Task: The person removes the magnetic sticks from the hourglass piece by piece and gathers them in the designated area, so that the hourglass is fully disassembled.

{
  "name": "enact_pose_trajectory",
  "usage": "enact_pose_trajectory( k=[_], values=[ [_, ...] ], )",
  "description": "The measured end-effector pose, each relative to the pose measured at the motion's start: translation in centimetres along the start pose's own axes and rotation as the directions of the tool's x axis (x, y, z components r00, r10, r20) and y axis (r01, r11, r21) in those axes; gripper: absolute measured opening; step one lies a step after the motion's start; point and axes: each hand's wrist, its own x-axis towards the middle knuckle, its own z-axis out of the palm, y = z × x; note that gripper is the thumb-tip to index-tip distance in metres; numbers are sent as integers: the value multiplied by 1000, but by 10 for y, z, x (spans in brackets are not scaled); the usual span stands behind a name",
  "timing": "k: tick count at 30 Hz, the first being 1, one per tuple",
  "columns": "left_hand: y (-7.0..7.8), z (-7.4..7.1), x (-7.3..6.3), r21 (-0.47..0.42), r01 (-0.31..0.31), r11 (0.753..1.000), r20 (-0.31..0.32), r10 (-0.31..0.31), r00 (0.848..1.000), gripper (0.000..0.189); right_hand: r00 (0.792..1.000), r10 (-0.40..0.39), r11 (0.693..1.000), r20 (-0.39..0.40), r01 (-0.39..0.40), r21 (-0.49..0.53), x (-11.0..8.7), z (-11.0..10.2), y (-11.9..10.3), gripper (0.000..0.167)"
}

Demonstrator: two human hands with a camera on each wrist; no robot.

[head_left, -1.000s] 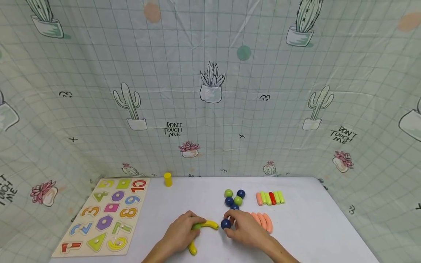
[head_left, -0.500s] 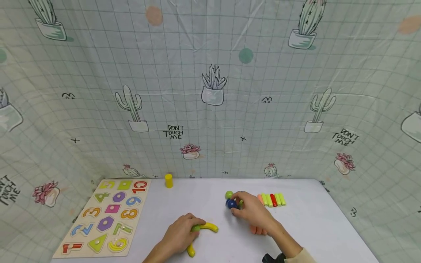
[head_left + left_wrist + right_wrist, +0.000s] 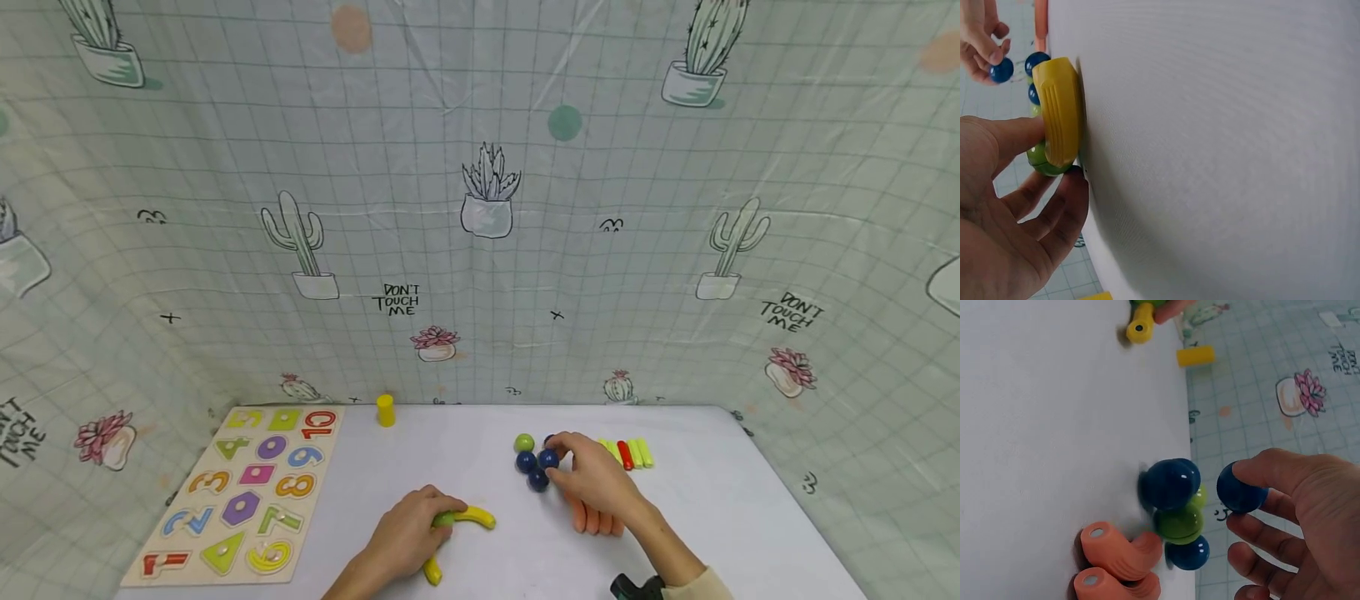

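My left hand pinches a green ball between thumb and fingertips at the front middle of the table. Two curved yellow rods with ridged sides reach out from that ball, one to the right and one toward the front. My right hand holds a blue ball by thumb and fingertips, raised over a cluster of balls. In the cluster, more blue balls and green balls sit close together. In the head view, part of the cluster is hidden behind the right hand.
Orange curved rods lie in a row beneath the right hand. Behind them stands a row of short green and red rods. A wooden number puzzle board lies at the left, and a yellow cylinder stands near the back edge.
My right hand has carried the blue ball from the front of the cluster back and to the right, over it. My left hand has stayed almost still on the green ball.
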Motion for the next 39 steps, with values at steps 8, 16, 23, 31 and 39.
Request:
enact_pose_trajectory(
  k=[8,16,23,31,39],
  values=[
    [-1,3,0,4,15,1000,-4,-15,1000,30,993,-118,992,10,118,-47,19,13,-13,31],
    [-1,6,-2,10,25,1000,10,-25,1000,29,993,-115,990,40,118,-84,42,30,-9,30],
    [-3,5,-5,11,-4,1000,-9,4,1000,29,970,-234,950,73,244,-196,37,36,-9,32],
    [-3,3,-3,-2,18,1000,-6,-18,1000,30,946,-315,900,81,325,-292,30,39,-5,33],
    [-3,4,-4,2,18,1000,-4,-18,1000,30,960,-265,920,94,281,-274,28,41,-3,35]
  ],
)
